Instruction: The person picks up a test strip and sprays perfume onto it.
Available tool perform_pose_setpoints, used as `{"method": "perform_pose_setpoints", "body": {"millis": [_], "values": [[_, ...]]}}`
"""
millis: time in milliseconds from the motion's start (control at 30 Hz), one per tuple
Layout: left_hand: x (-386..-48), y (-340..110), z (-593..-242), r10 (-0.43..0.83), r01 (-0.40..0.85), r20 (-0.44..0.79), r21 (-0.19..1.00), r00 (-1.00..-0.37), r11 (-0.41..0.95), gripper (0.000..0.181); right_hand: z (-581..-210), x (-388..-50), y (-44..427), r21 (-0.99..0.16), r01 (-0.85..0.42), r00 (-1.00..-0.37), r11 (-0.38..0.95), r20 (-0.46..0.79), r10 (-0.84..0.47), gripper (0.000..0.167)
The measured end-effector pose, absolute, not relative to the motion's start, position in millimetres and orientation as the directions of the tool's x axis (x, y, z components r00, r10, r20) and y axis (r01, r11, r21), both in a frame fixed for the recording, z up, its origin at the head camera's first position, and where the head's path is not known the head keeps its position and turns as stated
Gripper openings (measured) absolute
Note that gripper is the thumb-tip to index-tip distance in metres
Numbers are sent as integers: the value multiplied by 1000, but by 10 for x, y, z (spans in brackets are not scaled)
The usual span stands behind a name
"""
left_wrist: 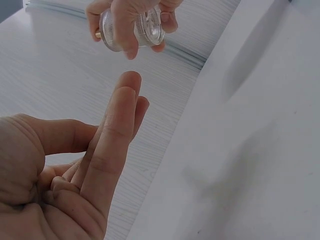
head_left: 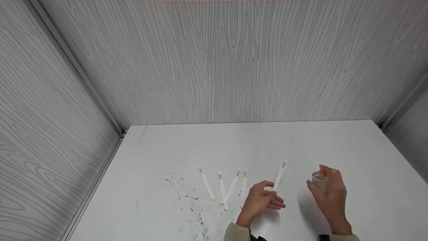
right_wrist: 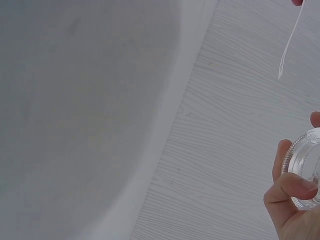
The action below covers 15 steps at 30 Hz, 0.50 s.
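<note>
My left hand (head_left: 258, 201) pinches a white paper test strip (head_left: 279, 175) between thumb and index finger, and the other fingers extend to the right. The strip's printed end points up and away. Off to the right, my right hand (head_left: 336, 192) grips a round, ribbed clear-glass perfume bottle (head_left: 319, 182) with a gold-coloured top, raised above the table. In the left wrist view the bottle (left_wrist: 152, 27) appears beyond my left fingers, and the pinched strip is hidden there. The right wrist view shows the held strip (right_wrist: 289, 47) apart from the bottle (right_wrist: 300, 160).
Several more white test strips lie on the white table (head_left: 160, 144) left of my left hand; two of them, including one strip (head_left: 222, 187), overlap at their near ends. Dark specks (head_left: 200, 217) mark the tabletop. Wood-grain panels (head_left: 227, 60) wall the back and sides.
</note>
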<state>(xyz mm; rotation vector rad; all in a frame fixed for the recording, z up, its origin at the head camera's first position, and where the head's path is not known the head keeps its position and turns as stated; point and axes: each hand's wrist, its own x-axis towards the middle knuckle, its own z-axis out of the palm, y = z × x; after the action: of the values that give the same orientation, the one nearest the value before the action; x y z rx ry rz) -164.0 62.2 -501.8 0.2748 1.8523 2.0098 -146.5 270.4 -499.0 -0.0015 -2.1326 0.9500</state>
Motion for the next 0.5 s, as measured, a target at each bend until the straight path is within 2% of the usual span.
{"method": "perform_pose_setpoints", "body": {"millis": [300, 500], "values": [[-1617, 637, -5030, 409, -160, -130, 986, -903, -41, 27, -4968, -1432, 2717, -634, -293, -685, 715, 662, 306, 56], [-1621, 661, -5050, 436, -163, -119, 985, -892, -65, 28, -4941, -1430, 2742, -631, -344, -651, 696, 694, 308, 59]]}}
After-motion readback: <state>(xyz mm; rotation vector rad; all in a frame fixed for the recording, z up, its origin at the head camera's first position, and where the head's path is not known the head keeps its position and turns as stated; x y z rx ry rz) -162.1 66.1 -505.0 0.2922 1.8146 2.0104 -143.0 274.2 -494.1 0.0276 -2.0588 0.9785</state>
